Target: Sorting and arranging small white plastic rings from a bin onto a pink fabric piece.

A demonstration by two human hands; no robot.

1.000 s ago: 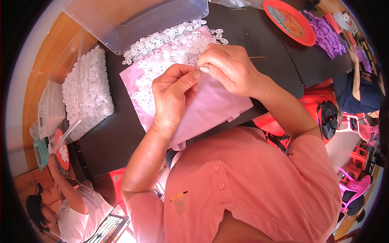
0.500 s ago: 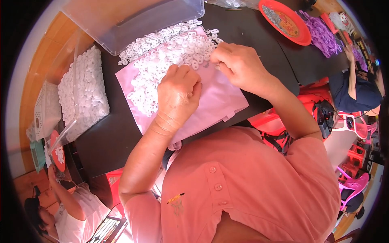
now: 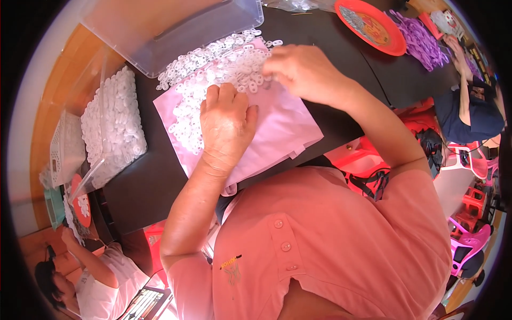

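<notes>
White two-holed oval plastic pieces (image 3: 184, 118) lie heaped on a folded pink cloth (image 3: 282, 122) on the dark table. Over the near side of this heap rests my left hand (image 3: 226, 122), back upward, thumb apart from the fingers. Nothing shows in it, though the fingertips are partly hidden. My right hand (image 3: 306, 72) hovers at the heap's right edge, its fingers pointing left toward the pieces. Motion blurs those fingers, and whether they hold a piece cannot be made out.
A clear plastic bin (image 3: 186, 32) stands beyond the heap. Left of it, another clear box holds many white pieces (image 3: 114, 125). An orange-red plate (image 3: 397, 45) with small metal parts and purple straps (image 3: 418, 40) lie at the far right. Other people sit at both sides.
My left hand has loosened, its thumb swinging away from the fingers. My right hand has shifted left and slightly away from me, over the heap's edge.
</notes>
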